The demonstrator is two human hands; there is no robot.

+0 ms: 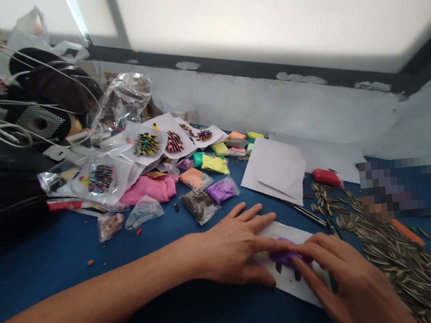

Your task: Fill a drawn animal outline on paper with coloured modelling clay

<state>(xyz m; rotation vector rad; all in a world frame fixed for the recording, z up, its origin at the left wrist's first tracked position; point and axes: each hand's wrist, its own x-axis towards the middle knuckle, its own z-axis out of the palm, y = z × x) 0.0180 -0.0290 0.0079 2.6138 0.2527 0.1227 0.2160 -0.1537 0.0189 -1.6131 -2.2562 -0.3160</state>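
Observation:
A lump of purple modelling clay (pixel 281 257) lies flattened on a small white sheet of paper (pixel 288 287), with dark seeds at its lower edge and a bit of yellow at its left. My left hand (pixel 233 246) is spread flat over the sheet's left side, its fingers apart and one fingertip reaching the clay. From the right, my right hand (pixel 350 273) has its index finger and thumb closed on the clay's right edge. The fingers partly cover the clay.
Striped sunflower seeds (pixel 396 256) are heaped at the right. A stack of white paper (pixel 275 168), clay packets (pixel 216 164) and a pink cloth (pixel 147 188) lie behind my hands. Seed-and-clay pictures (pixel 147 144) stand at the back left, beside a black bag (pixel 4 187).

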